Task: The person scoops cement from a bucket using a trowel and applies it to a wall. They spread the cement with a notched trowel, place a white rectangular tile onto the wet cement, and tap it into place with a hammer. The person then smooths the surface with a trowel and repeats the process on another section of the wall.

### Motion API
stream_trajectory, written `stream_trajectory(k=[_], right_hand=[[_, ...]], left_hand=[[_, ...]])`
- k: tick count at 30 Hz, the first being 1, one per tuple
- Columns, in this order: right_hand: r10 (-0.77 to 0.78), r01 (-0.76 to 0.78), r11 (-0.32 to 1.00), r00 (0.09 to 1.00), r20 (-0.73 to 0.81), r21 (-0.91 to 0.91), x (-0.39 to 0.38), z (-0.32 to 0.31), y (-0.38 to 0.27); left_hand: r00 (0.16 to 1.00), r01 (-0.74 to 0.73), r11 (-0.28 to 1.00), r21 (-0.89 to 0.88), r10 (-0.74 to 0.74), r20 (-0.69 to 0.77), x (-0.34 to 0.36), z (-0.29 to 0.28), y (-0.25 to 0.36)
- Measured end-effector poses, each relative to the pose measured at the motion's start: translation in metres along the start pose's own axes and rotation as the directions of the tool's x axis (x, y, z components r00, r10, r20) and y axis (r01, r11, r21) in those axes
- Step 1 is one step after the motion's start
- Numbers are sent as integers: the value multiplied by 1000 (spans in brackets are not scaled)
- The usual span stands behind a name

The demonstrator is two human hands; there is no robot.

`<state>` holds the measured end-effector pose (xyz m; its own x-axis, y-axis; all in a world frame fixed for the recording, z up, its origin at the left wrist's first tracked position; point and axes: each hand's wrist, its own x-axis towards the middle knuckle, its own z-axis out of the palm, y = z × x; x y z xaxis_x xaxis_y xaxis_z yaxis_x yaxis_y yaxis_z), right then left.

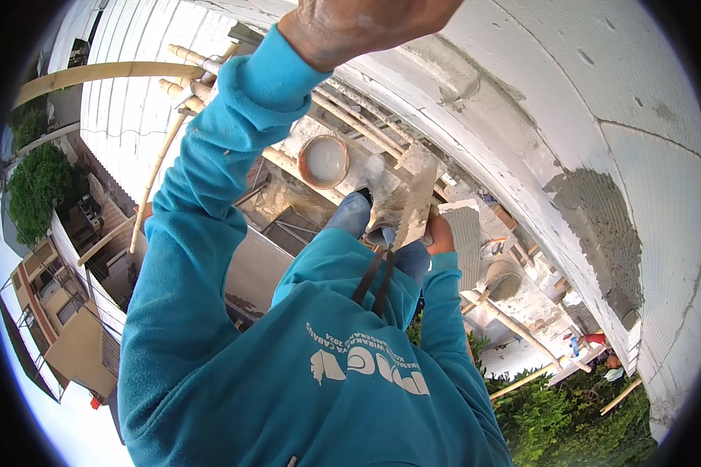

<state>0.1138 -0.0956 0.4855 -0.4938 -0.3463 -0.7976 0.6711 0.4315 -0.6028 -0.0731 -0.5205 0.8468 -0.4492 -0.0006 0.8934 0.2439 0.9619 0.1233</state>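
Observation:
My left hand (362, 23) is raised to the top edge of the view beside the pale wall (650, 187); its fingers are cut off by the frame. My right hand (440, 232) is closed on a flat, mortar-smeared trowel (414, 204), held low near my legs. A grey mortar patch (596, 233) with ridged marks covers part of the wall to the right. Below me a round bucket (324, 162) with pale liquid stands on a dusty scaffold plank (300, 138), next to my foot.
Bamboo scaffold poles (358, 121) run along the wall. Another bucket (502, 280) stands farther along the platform, where a person in red (596, 342) is partly visible. A white corrugated roof (125, 101), houses (78, 327), trees (43, 191) and foliage (568, 412) lie below.

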Motion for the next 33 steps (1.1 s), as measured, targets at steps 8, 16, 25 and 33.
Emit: stream_trajectory(k=[8,16,25,33], right_hand=[[29,-28,999,997,76,-22,73,168,-99],[-450,466,869,884,124,-169,192,323,32],[-238,371,623,929,285,-689,376,366,170],[-382,557,730,813,439,-396,280,359,104]], left_hand=[[67,853,164,495,-976,207,-362,-165,156],[-360,841,-164,516,-881,306,-462,-135,293],[-522,759,-335,558,-826,214,-490,-122,283],[-567,737,-389,552,-800,193,-482,-115,292]])
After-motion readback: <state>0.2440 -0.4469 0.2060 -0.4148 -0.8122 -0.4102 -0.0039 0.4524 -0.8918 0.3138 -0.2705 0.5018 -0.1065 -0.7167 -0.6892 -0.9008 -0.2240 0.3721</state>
